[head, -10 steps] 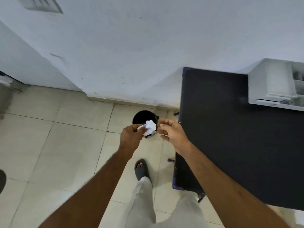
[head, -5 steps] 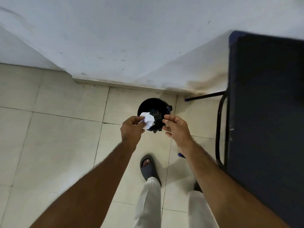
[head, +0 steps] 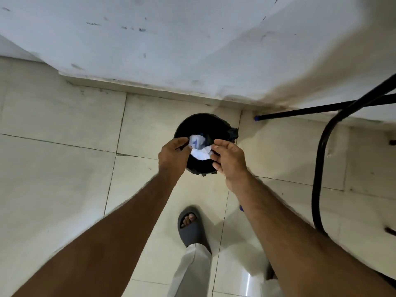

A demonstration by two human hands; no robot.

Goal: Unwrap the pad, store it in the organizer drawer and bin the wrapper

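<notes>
Pale floor tiles (head: 64,172) meet a white wall where a black bin (head: 199,129) stands, and the left hand (head: 172,156) and right hand (head: 230,159) both pinch the crumpled white wrapper (head: 200,150) right over its mouth, probably so it drops straight in.

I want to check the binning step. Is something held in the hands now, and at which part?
Yes. The crumpled white wrapper is pinched by both hands over the black bin: left hand on its left edge, right hand on its right edge.
</notes>
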